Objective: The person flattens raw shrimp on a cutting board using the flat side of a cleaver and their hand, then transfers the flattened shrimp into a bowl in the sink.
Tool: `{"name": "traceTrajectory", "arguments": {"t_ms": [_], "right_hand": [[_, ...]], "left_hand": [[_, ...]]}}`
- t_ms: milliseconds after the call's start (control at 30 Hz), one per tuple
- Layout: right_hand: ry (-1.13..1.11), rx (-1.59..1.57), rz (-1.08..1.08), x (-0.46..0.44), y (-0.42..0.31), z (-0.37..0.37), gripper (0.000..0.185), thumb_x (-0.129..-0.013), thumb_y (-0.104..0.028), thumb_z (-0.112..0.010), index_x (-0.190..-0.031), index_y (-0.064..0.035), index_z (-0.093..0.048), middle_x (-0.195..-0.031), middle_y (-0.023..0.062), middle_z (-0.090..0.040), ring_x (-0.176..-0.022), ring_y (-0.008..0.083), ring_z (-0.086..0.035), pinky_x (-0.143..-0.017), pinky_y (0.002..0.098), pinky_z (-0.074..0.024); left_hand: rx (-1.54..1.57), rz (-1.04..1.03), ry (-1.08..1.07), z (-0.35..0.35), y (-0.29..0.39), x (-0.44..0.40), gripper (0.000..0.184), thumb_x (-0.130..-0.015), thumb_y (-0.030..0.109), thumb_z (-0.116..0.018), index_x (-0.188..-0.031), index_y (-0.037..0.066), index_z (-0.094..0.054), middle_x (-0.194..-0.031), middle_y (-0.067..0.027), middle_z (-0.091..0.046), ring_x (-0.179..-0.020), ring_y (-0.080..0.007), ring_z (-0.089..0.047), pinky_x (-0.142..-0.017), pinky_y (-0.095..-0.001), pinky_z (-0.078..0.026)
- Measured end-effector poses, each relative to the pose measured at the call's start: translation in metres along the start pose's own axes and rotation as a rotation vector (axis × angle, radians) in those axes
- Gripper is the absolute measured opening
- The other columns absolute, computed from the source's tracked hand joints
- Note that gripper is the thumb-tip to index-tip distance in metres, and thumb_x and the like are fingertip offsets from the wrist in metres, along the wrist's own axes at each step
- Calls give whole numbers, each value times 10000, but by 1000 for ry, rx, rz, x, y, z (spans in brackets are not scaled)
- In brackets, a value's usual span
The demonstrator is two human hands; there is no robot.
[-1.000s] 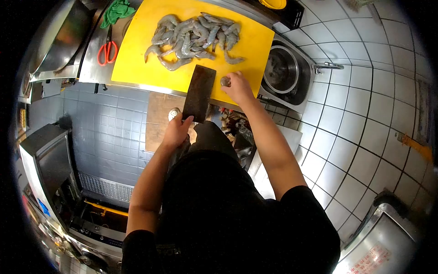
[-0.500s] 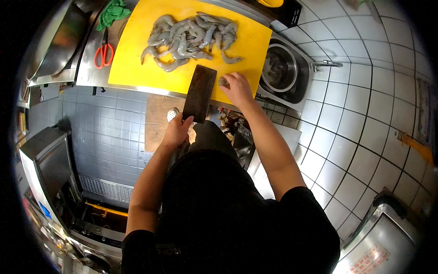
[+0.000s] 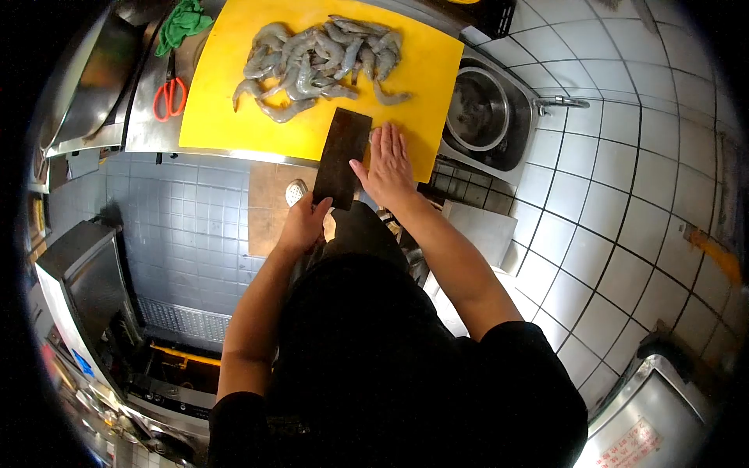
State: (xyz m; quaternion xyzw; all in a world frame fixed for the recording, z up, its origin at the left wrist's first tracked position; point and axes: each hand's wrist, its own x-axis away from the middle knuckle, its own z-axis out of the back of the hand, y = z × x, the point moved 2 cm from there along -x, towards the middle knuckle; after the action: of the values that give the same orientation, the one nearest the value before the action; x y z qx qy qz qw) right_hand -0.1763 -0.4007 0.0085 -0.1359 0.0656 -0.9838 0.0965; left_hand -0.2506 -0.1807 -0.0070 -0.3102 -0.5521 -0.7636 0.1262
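The metal table [image 3: 143, 129] bears a smooth yellow board [image 3: 214, 121], and on it lies a heap of curved, grey, glossy shrimps [image 3: 312, 62]. The left hand [image 3: 303, 224] is closed at the near end of a dark, rectangular cleaver [image 3: 342, 156], its thumb upon the flat metal. The right hand [image 3: 388, 170] is opened flat, fingers straight, thumb stretched to the cleaver; what is beneath the fingers is hidden. The shrimps lie beyond both hands, apart from them.
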Motion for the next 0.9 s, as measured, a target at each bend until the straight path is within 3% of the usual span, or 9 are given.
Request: {"name": "traceTrajectory", "arguments": {"t_ms": [67, 167, 367, 467, 567, 667, 767, 900], "right_hand": [[-9, 9, -5, -1, 1, -2, 882, -1069, -566, -453, -1584, 121, -253, -1670, 336, -206, -1579, 454, -177, -1303, 533, -118], [-4, -7, -3, -1, 2, -2, 881, -1064, -560, -470, -1587, 115, -254, -1676, 329, -197, -1580, 451, -176, -1305, 526, -120], [57, -6, 31, 1, 5, -3, 858, -1054, -529, -509, -1560, 128, -290, -1655, 345, -236, -1562, 458, -227, -1297, 512, -173], [57, -15, 35, 1, 7, -5, 863, -1052, -530, -510, -1566, 125, -284, -1658, 341, -234, -1565, 450, -226, -1298, 507, -172], [77, -26, 45, 3, 9, -8, 868, -1053, -534, -504, -1573, 122, -276, -1663, 336, -231, -1570, 440, -223, -1300, 505, -168], [51, -13, 53, 3, 10, -6, 871, -1062, -537, -491, -1595, 105, -244, -1682, 317, -193, -1579, 436, -191, -1296, 523, -162], [25, -5, 56, 2, 10, -5, 870, -1066, -538, -485, -1606, 94, -230, -1690, 307, -178, -1583, 435, -177, -1296, 529, -156], [14, -7, 49, 3, 11, -6, 868, -1060, -539, -490, -1604, 88, -238, -1684, 310, -196, -1581, 437, -184, -1300, 527, -140]], "left_hand": [[-4, -2, -9, -1, 2, -6, 383, -1016, 318, -680, -977, -57, -613, -741, -233, -677, -678, -325, -705, -631, -448, -524], [-15, -191, 68, -13, -22, -32, 391, -1011, 325, -683, -1012, -62, -629, -761, -249, -684, -710, -385, -707, -672, -476, -529], [-182, -87, 40, -5, -16, -15, 395, -1007, 332, -687, -1008, -59, -630, -796, -270, -690, -744, -416, -708, -701, -488, -531], [-158, -142, 26, 2, -9, -4, 399, -1006, 331, -688, -1006, -62, -617, -810, -278, -689, -703, -417, -698, -661, -484, -536], [9, 69, -66, -5, 7, -26, 390, -1008, 327, -687, -1027, -55, -611, -786, -248, -687, -610, -376, -680, -568, -456, -529], [-75, -156, -36, -9, -2, -45, 366, -1013, 314, -684, -1034, -43, -601, -754, -212, -679, -527, -315, -651, -484, -417, -504], [-82, 69, -116, 4, 19, -25, 340, -1018, 298, -682, -1008, -32, -601, -719, -179, -663, -505, -269, -639, -469, -401, -490], [-133, 130, -154, 26, 17, -6, 322, -1019, 286, -679, -1026, -29, -611, -693, -150, -645, -495, -239, -620, -466, -390, -485]]}}
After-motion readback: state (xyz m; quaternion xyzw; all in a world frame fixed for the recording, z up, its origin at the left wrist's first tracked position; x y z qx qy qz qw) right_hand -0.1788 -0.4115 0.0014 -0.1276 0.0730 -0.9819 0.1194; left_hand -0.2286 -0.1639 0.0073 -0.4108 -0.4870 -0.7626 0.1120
